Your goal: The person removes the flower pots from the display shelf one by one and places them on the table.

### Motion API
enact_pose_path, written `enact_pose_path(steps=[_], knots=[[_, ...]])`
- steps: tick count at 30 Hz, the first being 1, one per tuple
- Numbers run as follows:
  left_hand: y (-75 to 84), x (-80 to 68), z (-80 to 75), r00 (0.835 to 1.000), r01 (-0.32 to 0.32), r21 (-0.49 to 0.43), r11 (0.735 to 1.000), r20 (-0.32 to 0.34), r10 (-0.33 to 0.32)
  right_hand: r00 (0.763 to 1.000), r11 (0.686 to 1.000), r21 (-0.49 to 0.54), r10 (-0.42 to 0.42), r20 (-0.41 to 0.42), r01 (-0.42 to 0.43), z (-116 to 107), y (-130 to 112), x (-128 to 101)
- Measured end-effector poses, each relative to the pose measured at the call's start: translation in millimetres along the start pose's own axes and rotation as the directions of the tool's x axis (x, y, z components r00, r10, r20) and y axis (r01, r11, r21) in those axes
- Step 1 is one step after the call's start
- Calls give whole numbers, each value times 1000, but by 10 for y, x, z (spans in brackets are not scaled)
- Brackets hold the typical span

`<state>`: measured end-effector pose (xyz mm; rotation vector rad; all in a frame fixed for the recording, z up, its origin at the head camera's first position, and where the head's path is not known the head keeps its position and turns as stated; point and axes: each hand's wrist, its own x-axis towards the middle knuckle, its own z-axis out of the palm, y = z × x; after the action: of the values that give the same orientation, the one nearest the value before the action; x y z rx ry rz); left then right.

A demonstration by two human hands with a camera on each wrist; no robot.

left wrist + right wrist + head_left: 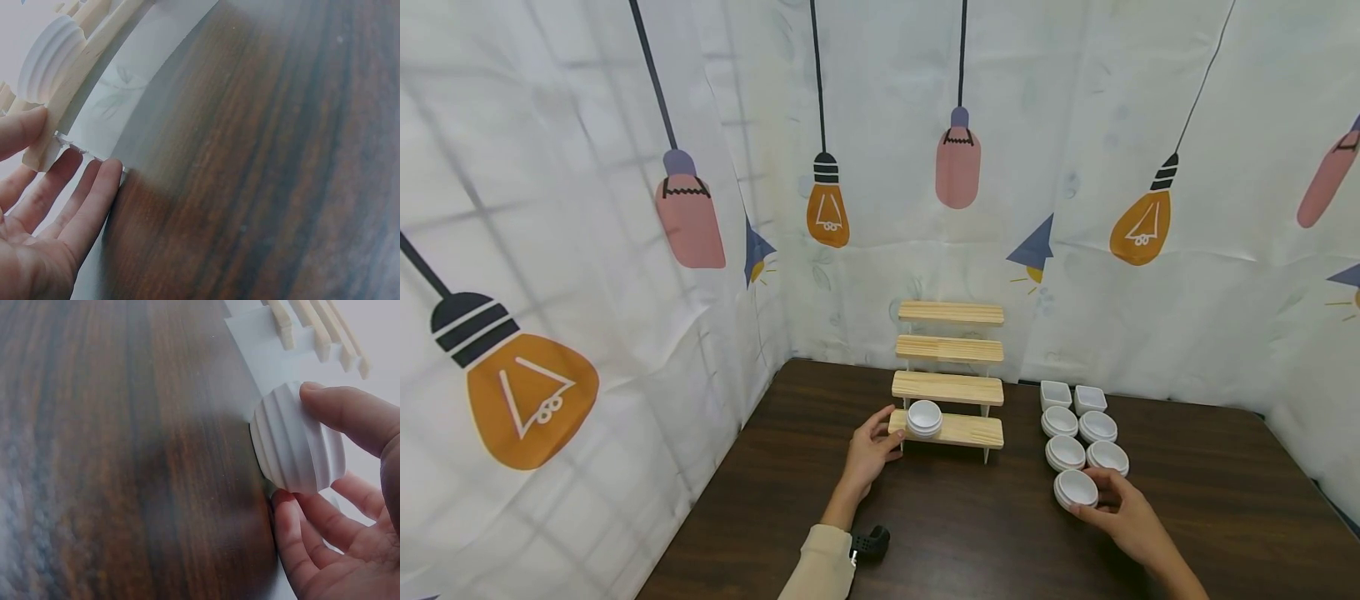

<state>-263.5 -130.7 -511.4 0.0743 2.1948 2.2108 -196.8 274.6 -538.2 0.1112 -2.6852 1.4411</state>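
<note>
At the left end of the lowest step of a wooden tiered display stand [973, 429], my left hand [870, 450] grips the board, thumb on one side and fingers beneath. In the left wrist view the thumb [22, 130] lies against the board close to a ribbed white bowl [53, 59], which sits on that step. My right hand [1123, 515] holds another ribbed white bowl [1076, 488] by its side, between thumb and fingers. The right wrist view shows this bowl [297, 440] upright at the table surface; whether it touches the table cannot be told.
Beyond the right hand stand several round white bowls [1097, 427] in two columns, with two square white dishes [1055, 394] behind them. The dark wooden table [1000, 533] ends at a patterned curtain [880, 275] at the back and left.
</note>
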Motion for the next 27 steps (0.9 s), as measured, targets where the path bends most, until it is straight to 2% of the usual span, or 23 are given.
enact_pose_path(steps=[27], knots=[[3, -18, 10, 1000, -6, 12, 1000, -8, 6, 1000, 1000, 3, 6, 9, -6, -4, 2, 5]])
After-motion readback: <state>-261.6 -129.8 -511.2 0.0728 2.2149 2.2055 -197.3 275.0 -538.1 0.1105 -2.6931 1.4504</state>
